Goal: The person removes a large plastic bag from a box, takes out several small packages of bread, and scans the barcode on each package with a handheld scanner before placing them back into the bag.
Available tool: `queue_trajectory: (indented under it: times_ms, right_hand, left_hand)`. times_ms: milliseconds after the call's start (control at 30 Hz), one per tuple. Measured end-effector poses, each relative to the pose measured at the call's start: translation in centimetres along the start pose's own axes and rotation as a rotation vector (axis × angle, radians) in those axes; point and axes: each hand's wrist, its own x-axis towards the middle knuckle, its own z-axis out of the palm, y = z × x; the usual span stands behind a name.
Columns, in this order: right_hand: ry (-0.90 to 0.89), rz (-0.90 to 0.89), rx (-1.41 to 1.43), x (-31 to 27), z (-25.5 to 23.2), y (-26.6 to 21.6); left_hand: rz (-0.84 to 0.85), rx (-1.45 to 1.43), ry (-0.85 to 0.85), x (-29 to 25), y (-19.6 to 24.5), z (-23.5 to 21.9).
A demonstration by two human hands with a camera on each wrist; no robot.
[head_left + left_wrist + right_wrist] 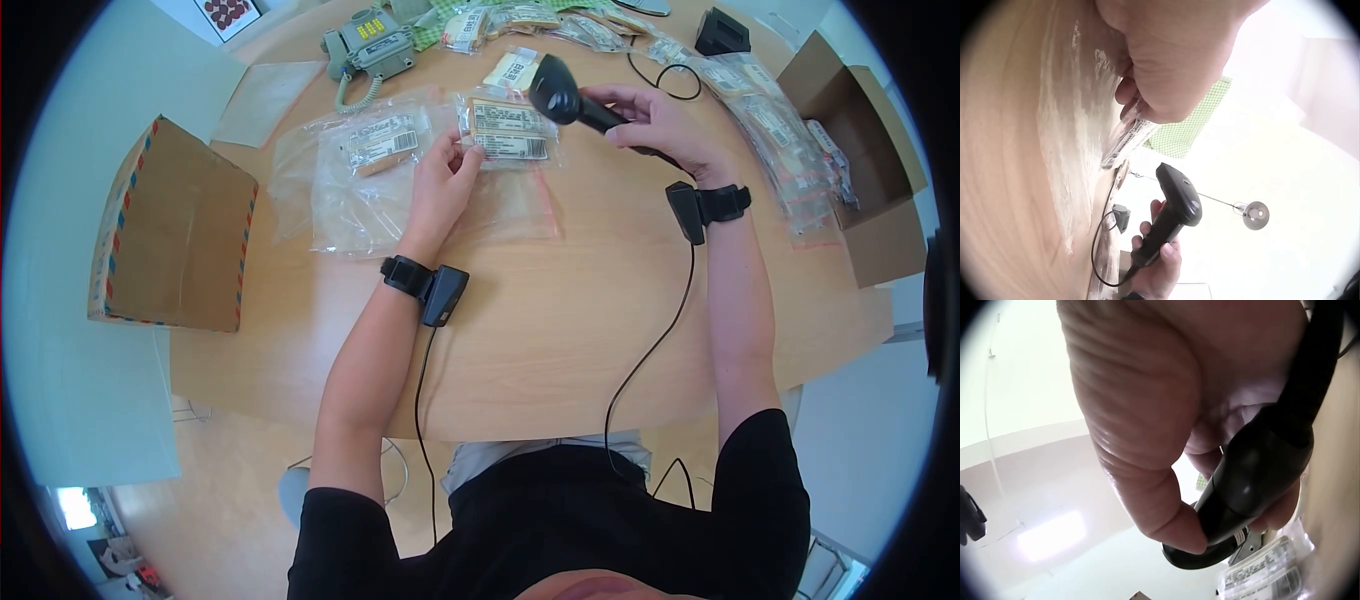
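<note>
My right hand [660, 130] grips the handle of a black barcode scanner [556, 92], its head just up and right of a labelled clear packet [508, 118]. In the right wrist view the thumb and fingers wrap round the scanner [1254, 469], with the packet [1263, 572] below. My left hand [445, 190] pinches the packet's left edge between thumb and fingers. Beside it, to the left, a second labelled packet [382, 140] lies on large clear plastic bags [350, 215]. The left wrist view shows the scanner [1175, 206] beyond the packet's barcode label [1129, 142].
An open cardboard box [180, 235] stands at the left, another [885, 150] at the right. A grey telephone [370, 48] sits at the back left. Several packets [590, 32] line the back; more [770, 125] lie along the right. A black stand [722, 34] is at the back right.
</note>
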Motion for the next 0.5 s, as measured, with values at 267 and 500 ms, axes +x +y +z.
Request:
queue_trajectory:
  times_ms: [267,500]
  right_hand:
    - [0.192,0.015,-0.088,1.1,0.1,1.7]
    - [0.577,0.042,-0.374,2.4,-4.5,10.0]
  left_hand:
    - [0.024,0.053,0.005,0.1,-0.4,-0.1]
    - [0.057,0.175,-0.038,-0.6,1.0,0.1]
